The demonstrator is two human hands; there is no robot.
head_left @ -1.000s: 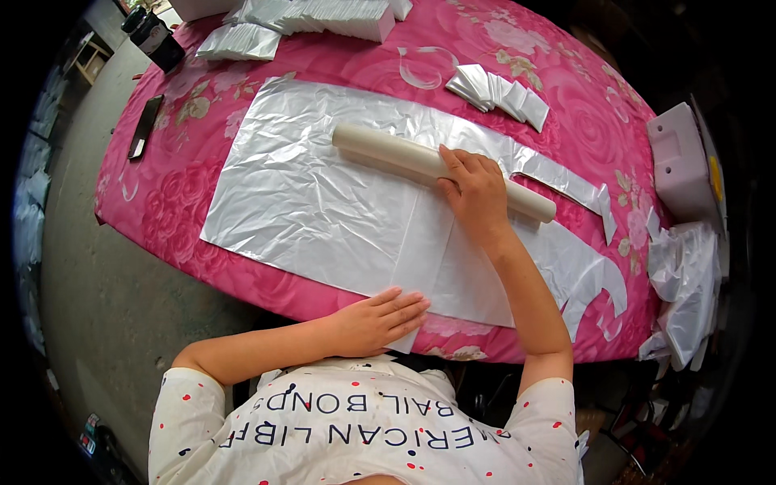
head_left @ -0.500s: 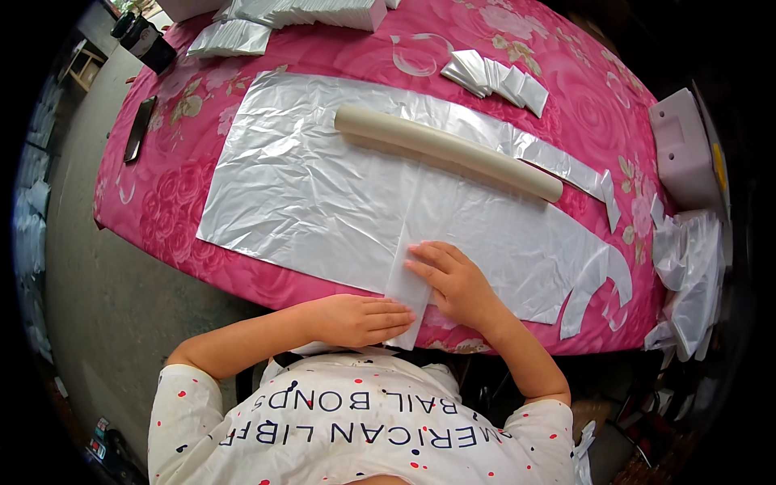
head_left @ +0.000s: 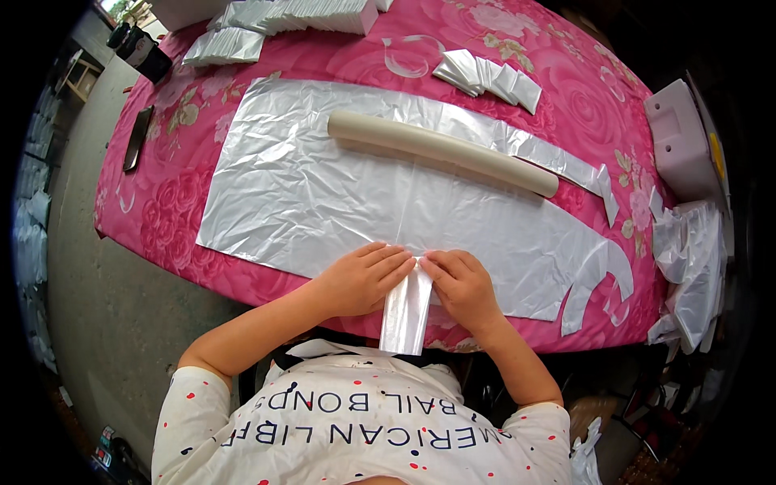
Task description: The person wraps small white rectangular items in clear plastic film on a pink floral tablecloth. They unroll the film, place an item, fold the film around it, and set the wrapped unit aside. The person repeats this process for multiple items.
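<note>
A folded strip of shiny, translucent plastic film (head_left: 406, 311) hangs over the near table edge toward my body. My left hand (head_left: 368, 277) pinches its upper end from the left side. From the right, my right hand (head_left: 462, 284) grips the same end, thumb and fingers together, and the two hands nearly touch. Beneath them a large silvery plastic sheet (head_left: 283, 186) lies spread and creased, with loose cut tails at its right end. A long beige tube (head_left: 440, 152) rests across the sheet beyond my hands.
Small folded plastic packets (head_left: 489, 78) lie fanned at the back; several more stacks (head_left: 291, 18) stand at the far left. A dark phone (head_left: 138, 139) and a black bottle (head_left: 139, 52) are at the left. A pale box (head_left: 683, 141) and hanging plastic bags (head_left: 687, 275) flank the right edge.
My left hand has moved up and slightly right, from the strip's lower part to its upper end. My right hand has shifted slightly, its fingers now closed at that end. The strip lies straighter.
</note>
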